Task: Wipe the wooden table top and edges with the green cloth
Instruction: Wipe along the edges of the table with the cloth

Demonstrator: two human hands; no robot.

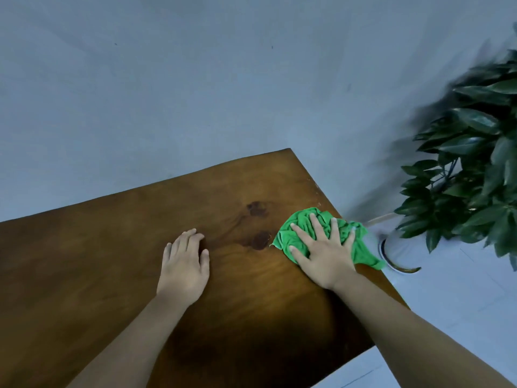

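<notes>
The wooden table (117, 264) fills the lower left, with its right edge running diagonally from the far corner toward me. A crumpled green cloth (300, 222) lies at that right edge, partly hanging over it. My right hand (324, 253) presses flat on the cloth with fingers spread. My left hand (183, 264) rests palm down on the bare wood to the left of the cloth, fingers together and holding nothing. Two dark knots in the wood lie between the hands.
A potted plant (472, 161) with dark green leaves stands on the floor just right of the table, its white pot (397, 253) close to the table edge. A pale wall (195, 79) stands right behind the table.
</notes>
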